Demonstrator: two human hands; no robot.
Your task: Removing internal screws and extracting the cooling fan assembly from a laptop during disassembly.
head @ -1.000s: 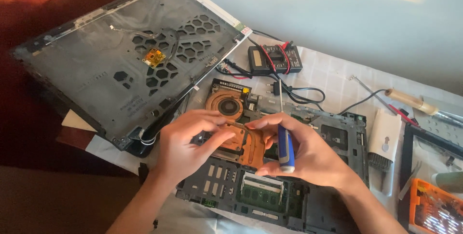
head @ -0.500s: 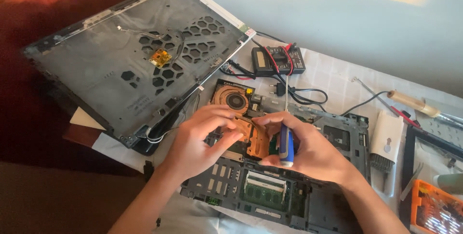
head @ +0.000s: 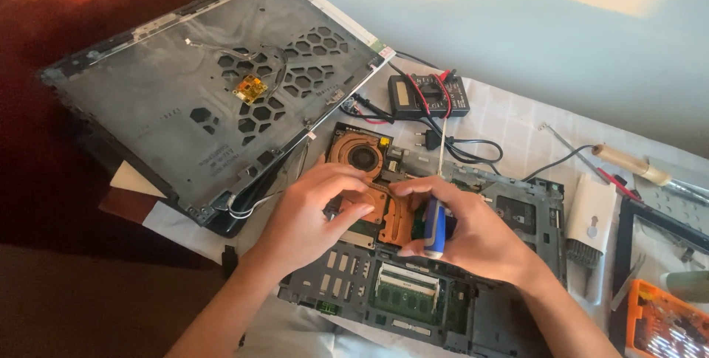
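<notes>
Head view, looking down: both hands are over the opened laptop chassis [head: 413, 306], which lies on a pale checked cloth [head: 517, 118]. Right hand [head: 480, 236] is clenched around a screwdriver [head: 436, 225] with a blue-and-white handle, its thin shaft pointing up and away toward the black power adapter [head: 428, 96]. Left hand [head: 306, 214] rests fingertips on the copper heatsink [head: 391, 214], fingers curled but grasping nothing that I can make out. That heatsink sits in the chassis between the two hands, running up to the round copper fan [head: 360, 155] just beyond the left fingers. Off to the left, the grey laptop lid [head: 185, 100] lies tilted open, a small yellow patch on it. Far right: a white brush tool [head: 591, 225], a wooden-handled tool [head: 628, 166] and an orange bit case [head: 665, 325].
</notes>
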